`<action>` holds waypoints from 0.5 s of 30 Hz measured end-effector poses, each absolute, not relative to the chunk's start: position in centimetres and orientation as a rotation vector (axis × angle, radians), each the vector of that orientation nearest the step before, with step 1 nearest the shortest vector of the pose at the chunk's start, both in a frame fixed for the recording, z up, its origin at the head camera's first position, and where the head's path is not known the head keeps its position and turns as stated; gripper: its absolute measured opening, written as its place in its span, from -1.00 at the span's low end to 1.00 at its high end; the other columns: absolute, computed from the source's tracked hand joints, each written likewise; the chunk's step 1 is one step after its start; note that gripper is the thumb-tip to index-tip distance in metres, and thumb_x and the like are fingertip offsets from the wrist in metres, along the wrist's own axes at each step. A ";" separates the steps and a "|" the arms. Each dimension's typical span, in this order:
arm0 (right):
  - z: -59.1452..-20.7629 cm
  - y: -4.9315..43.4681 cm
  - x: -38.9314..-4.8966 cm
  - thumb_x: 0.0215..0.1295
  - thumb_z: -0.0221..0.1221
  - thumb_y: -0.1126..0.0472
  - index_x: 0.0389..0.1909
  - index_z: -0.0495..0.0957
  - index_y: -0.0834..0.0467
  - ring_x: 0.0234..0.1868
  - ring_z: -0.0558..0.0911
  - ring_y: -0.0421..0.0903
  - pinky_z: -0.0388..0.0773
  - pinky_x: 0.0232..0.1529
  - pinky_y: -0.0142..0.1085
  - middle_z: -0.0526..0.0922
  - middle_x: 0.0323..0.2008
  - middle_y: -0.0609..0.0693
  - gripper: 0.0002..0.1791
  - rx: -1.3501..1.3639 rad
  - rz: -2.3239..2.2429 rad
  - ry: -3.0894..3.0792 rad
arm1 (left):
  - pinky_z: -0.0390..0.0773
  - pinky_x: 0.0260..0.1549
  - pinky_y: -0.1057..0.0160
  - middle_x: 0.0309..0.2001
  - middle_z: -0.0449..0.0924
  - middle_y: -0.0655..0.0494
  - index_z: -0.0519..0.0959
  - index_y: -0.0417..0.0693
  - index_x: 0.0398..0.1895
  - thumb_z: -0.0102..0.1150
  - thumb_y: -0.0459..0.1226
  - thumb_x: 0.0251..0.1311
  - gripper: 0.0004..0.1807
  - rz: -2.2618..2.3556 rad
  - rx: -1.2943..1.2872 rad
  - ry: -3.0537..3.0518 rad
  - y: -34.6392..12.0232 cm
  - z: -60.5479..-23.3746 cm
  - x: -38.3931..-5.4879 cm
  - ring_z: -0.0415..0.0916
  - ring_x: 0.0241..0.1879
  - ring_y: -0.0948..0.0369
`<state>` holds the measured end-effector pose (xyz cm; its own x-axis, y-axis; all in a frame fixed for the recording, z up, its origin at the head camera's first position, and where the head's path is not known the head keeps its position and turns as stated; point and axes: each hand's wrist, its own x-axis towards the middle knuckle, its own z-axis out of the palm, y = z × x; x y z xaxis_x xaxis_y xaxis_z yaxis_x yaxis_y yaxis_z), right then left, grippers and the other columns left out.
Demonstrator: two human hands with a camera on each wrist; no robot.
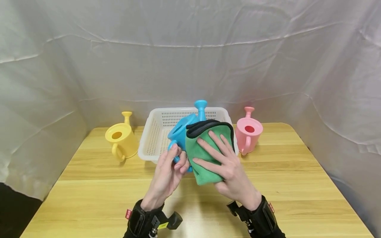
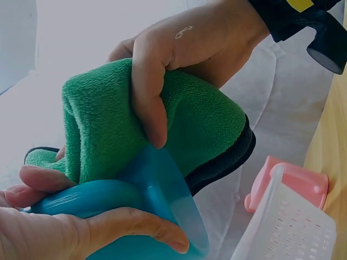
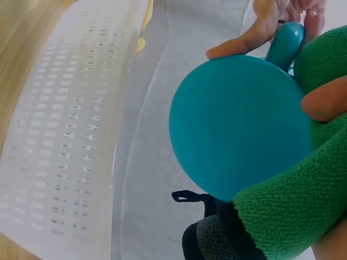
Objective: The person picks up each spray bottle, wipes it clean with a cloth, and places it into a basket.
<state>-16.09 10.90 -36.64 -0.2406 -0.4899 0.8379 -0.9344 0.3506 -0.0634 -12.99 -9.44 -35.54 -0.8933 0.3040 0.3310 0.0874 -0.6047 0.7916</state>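
A blue toy watering can (image 1: 179, 132) is held tilted above the near part of a white basket (image 1: 153, 135), its spout pointing away. My left hand (image 1: 171, 172) grips the can by its handle. Over the can's right side lies a folded green cloth (image 1: 194, 148) with black edging. My right hand (image 1: 226, 163) holds this cloth against the can, fingers spread across it, the thumb bent over the cloth in the left wrist view. The can's round base (image 3: 238, 124) faces the right wrist camera. Cloth and fingers hide much of the can's right side.
On the wooden table (image 1: 98, 195), a yellow watering can (image 1: 128, 142) stands left of the basket. To the basket's right stands a pink watering can (image 1: 253, 127). Pale fabric (image 1: 190, 72) hangs behind and at both sides.
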 end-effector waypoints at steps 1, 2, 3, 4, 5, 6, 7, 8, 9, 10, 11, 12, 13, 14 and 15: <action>-36.6 10.9 -16.1 -0.24 -0.07 0.48 0.01 0.71 0.03 0.56 0.21 0.20 0.01 0.59 0.09 0.46 0.41 0.08 -0.28 1.254 0.764 -1.864 | 0.34 -0.39 0.54 -0.55 0.13 0.22 0.21 0.04 -0.40 -0.40 -0.11 0.65 -0.65 2.624 0.671 1.330 -9.4 -35.5 -13.0 0.22 -0.50 0.35; -36.6 11.1 -16.1 -0.23 -0.05 0.48 0.00 0.72 0.03 0.56 0.21 0.19 0.00 0.59 0.09 0.47 0.41 0.08 -0.30 1.267 0.780 -1.859 | 0.33 -0.39 0.53 -0.55 0.13 0.21 0.21 0.04 -0.40 -0.41 -0.12 0.65 -0.64 2.622 0.679 1.330 -9.4 -35.5 -13.0 0.22 -0.50 0.35; -36.5 11.2 -16.1 -0.21 -0.05 0.50 -0.03 0.73 0.03 0.56 0.21 0.18 0.00 0.60 0.08 0.47 0.41 0.06 -0.31 1.284 0.799 -1.856 | 0.32 -0.39 0.52 -0.54 0.12 0.21 0.21 0.03 -0.40 -0.42 -0.12 0.65 -0.64 2.619 0.688 1.329 -9.4 -35.5 -13.0 0.22 -0.50 0.35; -36.4 11.4 -16.2 -0.22 -0.05 0.52 -0.05 0.74 0.04 0.56 0.22 0.17 0.00 0.60 0.07 0.47 0.41 0.05 -0.32 1.307 0.822 -1.850 | 0.31 -0.39 0.51 -0.54 0.11 0.20 0.21 0.03 -0.41 -0.43 -0.12 0.65 -0.64 2.617 0.698 1.328 -9.4 -35.5 -13.0 0.22 -0.49 0.35; -36.3 11.7 -16.2 -0.24 -0.06 0.54 -0.08 0.74 0.04 0.57 0.22 0.16 -0.01 0.60 0.06 0.47 0.41 0.03 -0.31 1.331 0.844 -1.849 | 0.29 -0.39 0.50 -0.54 0.11 0.19 0.21 0.03 -0.41 -0.44 -0.13 0.65 -0.63 2.614 0.712 1.326 -9.4 -35.5 -13.0 0.22 -0.49 0.35; -36.2 11.9 -16.3 -0.26 -0.07 0.56 -0.10 0.75 0.04 0.57 0.22 0.15 -0.01 0.60 0.05 0.47 0.40 0.02 -0.30 1.356 0.863 -1.849 | 0.28 -0.39 0.49 -0.54 0.11 0.20 0.21 0.03 -0.41 -0.44 -0.13 0.65 -0.63 2.612 0.721 1.326 -9.4 -35.5 -13.0 0.23 -0.48 0.35; -36.1 12.2 -16.3 -0.28 -0.08 0.57 -0.11 0.75 0.03 0.57 0.21 0.15 -0.02 0.61 0.04 0.47 0.41 0.01 -0.28 1.375 0.876 -1.855 | 0.27 -0.39 0.49 -0.54 0.11 0.20 0.21 0.04 -0.41 -0.45 -0.13 0.65 -0.63 2.608 0.730 1.324 -9.4 -35.6 -13.0 0.23 -0.48 0.35; -36.1 12.4 -16.3 -0.31 -0.10 0.57 -0.11 0.75 0.03 0.57 0.21 0.14 -0.02 0.61 0.03 0.47 0.41 0.00 -0.26 1.391 0.885 -1.862 | 0.26 -0.38 0.48 -0.53 0.11 0.20 0.22 0.03 -0.40 -0.45 -0.13 0.65 -0.63 2.604 0.736 1.322 -9.4 -35.6 -13.0 0.23 -0.47 0.35; -36.0 12.6 -16.3 -0.32 -0.10 0.57 -0.10 0.75 0.03 0.57 0.21 0.14 -0.02 0.61 0.02 0.47 0.41 0.00 -0.25 1.400 0.888 -1.867 | 0.26 -0.39 0.47 -0.54 0.11 0.20 0.22 0.03 -0.41 -0.45 -0.13 0.65 -0.63 2.604 0.722 1.324 -9.3 -35.6 -13.0 0.24 -0.47 0.35; -36.0 12.6 -16.3 -0.32 -0.10 0.57 -0.08 0.75 0.04 0.57 0.20 0.15 -0.02 0.61 0.02 0.46 0.41 0.01 -0.25 1.404 0.886 -1.869 | 0.26 -0.39 0.48 -0.54 0.11 0.20 0.22 0.04 -0.41 -0.44 -0.12 0.65 -0.63 2.601 0.719 1.323 -9.3 -35.6 -13.0 0.24 -0.47 0.35; -36.0 12.6 -16.3 -0.31 -0.10 0.57 -0.06 0.74 0.04 0.58 0.20 0.15 -0.02 0.61 0.02 0.45 0.42 0.01 -0.25 1.396 0.879 -1.879 | 0.27 -0.39 0.48 -0.54 0.12 0.21 0.22 0.04 -0.41 -0.43 -0.11 0.65 -0.63 2.601 0.704 1.322 -9.2 -35.6 -13.0 0.25 -0.47 0.36; -36.1 12.5 -16.3 -0.28 -0.08 0.57 -0.04 0.74 0.05 0.58 0.19 0.15 -0.02 0.61 0.02 0.45 0.43 0.02 -0.26 1.384 0.873 -1.882 | 0.28 -0.39 0.48 -0.54 0.12 0.21 0.22 0.04 -0.40 -0.43 -0.11 0.65 -0.63 2.599 0.694 1.323 -9.2 -35.6 -12.9 0.26 -0.47 0.36; -36.2 12.4 -16.3 -0.24 -0.07 0.57 -0.03 0.73 0.05 0.58 0.19 0.15 -0.02 0.61 0.02 0.44 0.43 0.03 -0.27 1.367 0.867 -1.880 | 0.28 -0.39 0.48 -0.54 0.12 0.21 0.22 0.04 -0.41 -0.43 -0.11 0.65 -0.63 2.596 0.688 1.323 -9.2 -35.6 -12.9 0.26 -0.47 0.37; -36.2 12.2 -16.3 -0.21 -0.06 0.57 -0.01 0.72 0.06 0.58 0.18 0.16 -0.02 0.61 0.03 0.43 0.44 0.04 -0.28 1.350 0.867 -1.877 | 0.28 -0.39 0.48 -0.54 0.13 0.21 0.21 0.04 -0.41 -0.43 -0.11 0.65 -0.63 2.595 0.686 1.324 -9.1 -35.6 -12.9 0.26 -0.47 0.37; -36.3 12.0 -16.3 -0.19 -0.06 0.56 0.01 0.71 0.07 0.58 0.18 0.17 -0.01 0.61 0.03 0.42 0.44 0.05 -0.28 1.331 0.866 -1.871 | 0.28 -0.39 0.48 -0.55 0.13 0.22 0.21 0.05 -0.41 -0.43 -0.11 0.65 -0.63 2.594 0.685 1.324 -9.1 -35.6 -12.9 0.26 -0.47 0.37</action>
